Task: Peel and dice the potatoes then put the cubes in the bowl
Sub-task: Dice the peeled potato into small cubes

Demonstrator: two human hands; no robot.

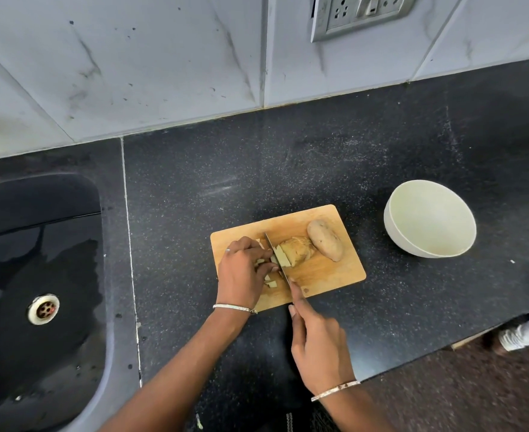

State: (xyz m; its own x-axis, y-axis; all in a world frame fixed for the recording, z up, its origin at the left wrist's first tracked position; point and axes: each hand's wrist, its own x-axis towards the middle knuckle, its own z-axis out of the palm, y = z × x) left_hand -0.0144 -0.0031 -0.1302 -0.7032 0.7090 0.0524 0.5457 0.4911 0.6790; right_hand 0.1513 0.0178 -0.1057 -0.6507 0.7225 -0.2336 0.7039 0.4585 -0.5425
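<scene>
Currently the cutting board point(325, 275) lies at centre frame on the dark counter point(288, 169), with the sink point(23, 213) at left. The right hand point(316, 341), lower centre, grips the handle of the knife point(281, 266), forefinger laid out along the spine; the handle itself is hidden in the palm. The blade stands across the near end of the half-cut potato point(299, 249) at mid-board. The left hand point(244, 269) sits just left of the blade, fingers curled down over the cut pieces point(270, 284) and holding them together. A whole potato point(325, 240), apparently unpeeled, lies touching the far right side of the cut one. The bowl point(430, 218), right of centre and well apart from the board, holds nothing visible. Handling notes (judgement): potato flesh is firm and dense, so the blade needs steady downward pressure. Cut faces are wet and starchy, likely slippery, and the rounded body can roll. Best hold is from above on the uncut bulk, flat face down, fingertips tucked back from the edge. Loose cubes are light and scatter easily, so scoop them in a cupped hand or on the blade.
</scene>
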